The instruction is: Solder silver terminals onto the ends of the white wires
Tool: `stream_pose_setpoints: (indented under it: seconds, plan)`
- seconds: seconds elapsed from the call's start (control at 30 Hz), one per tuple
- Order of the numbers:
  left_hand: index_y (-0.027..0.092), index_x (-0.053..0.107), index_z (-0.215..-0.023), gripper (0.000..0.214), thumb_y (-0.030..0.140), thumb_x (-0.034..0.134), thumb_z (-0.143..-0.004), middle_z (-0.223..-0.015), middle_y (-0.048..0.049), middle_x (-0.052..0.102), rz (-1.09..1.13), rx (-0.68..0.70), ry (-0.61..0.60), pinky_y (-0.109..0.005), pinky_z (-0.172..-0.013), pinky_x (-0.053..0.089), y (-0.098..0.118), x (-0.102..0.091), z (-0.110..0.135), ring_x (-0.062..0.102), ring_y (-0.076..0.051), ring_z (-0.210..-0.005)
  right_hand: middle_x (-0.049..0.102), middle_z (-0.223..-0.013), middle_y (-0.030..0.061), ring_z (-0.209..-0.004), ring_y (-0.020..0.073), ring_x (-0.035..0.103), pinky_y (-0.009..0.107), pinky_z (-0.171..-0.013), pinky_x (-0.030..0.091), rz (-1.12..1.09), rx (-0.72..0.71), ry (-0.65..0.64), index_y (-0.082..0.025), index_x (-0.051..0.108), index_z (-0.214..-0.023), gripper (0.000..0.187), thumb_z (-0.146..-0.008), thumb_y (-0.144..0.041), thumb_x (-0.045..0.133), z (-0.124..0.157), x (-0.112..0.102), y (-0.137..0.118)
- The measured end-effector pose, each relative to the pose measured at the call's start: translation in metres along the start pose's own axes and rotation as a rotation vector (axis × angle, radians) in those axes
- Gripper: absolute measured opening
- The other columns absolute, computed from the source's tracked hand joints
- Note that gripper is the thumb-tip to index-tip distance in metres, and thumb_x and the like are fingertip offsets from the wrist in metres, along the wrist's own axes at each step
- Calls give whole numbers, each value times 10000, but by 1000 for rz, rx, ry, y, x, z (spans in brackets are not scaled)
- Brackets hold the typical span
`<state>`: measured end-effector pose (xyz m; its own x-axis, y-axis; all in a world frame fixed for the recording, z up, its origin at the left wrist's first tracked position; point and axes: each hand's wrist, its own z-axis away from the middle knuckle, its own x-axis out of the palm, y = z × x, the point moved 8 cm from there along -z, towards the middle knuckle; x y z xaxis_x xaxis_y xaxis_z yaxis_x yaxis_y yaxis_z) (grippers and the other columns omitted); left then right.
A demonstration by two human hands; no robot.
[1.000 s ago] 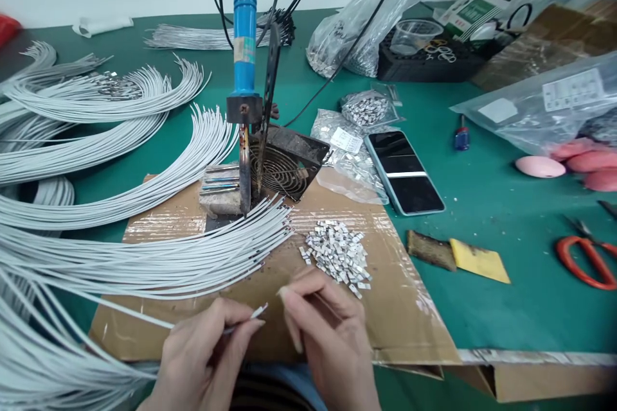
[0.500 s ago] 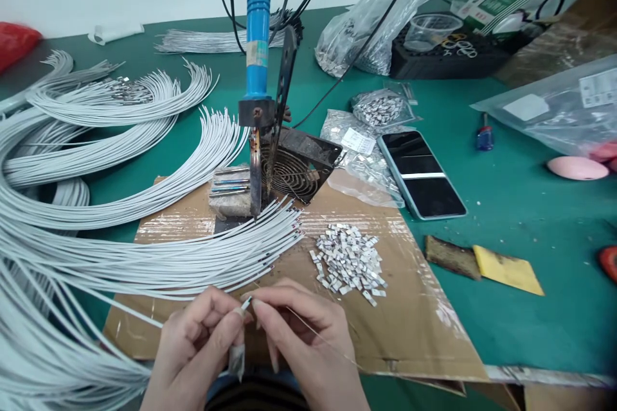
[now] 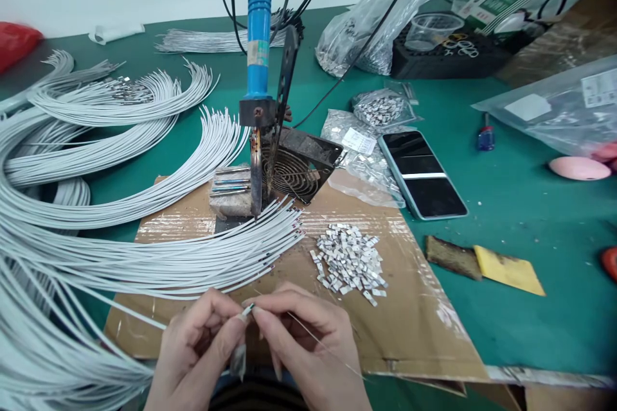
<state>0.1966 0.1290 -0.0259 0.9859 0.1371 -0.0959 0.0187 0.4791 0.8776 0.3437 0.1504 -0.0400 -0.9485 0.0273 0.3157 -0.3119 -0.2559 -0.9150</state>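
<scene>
Low in the middle, my left hand (image 3: 200, 343) is closed round the end of a white cable (image 3: 247, 310), whose tip pokes up between thumb and forefinger. Some pale wrapping (image 3: 238, 359) shows beneath that thumb; whether it is on the fingers is unclear. My right hand (image 3: 311, 340) pinches at the same tip, thumb and forefinger touching it. A thin solder-like wire (image 3: 328, 348) runs through the right hand. Just beyond lie a bundle of white cables (image 3: 216, 260) and a heap of small white-and-silver pieces (image 3: 349, 260), on cardboard (image 3: 409, 334).
A blue-handled soldering iron (image 3: 259, 77) stands upright on a mount ahead, by a dark fan (image 3: 299, 167). More coiled cables (image 3: 87, 205) fill the left. Rightward lie a phone (image 3: 424, 173), bags of small parts (image 3: 380, 107), sponge pieces (image 3: 508, 270) and a small screwdriver (image 3: 486, 135).
Both hands have shifted very slightly down and right. The right fingertips have closed in on the cable tip, where the small gap between fingers has narrowed.
</scene>
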Motion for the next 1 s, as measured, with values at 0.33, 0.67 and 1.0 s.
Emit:
stream_pose_setpoints:
  seconds: [0.33,0.67,1.0]
  plan:
    - [172,678,-694,481,627,768,-824,-613,12,544,-54,76,-47,-218,-529,304,-2,0,-3,408,-122,-598,597,-657,-1,-529,77,477,188,-450,311,7,-17,8,-248,863,-785,98,-827,-235,776,1,-1,-2]
    - [183,675,-653,502,654,783,-790,-582,45,482,-36,90,-73,-227,-527,273,4,-1,0,353,-110,-561,613,-677,-12,-438,27,458,183,-427,292,-101,75,-89,-231,857,-775,69,-827,-248,814,2,1,7]
    - [166,656,-650,532,666,756,-803,-560,37,472,-76,42,-180,-246,-543,229,0,4,1,347,-116,-563,580,-556,-30,-351,24,386,156,-347,271,-195,291,-297,-134,758,-726,375,-743,-487,883,0,4,33]
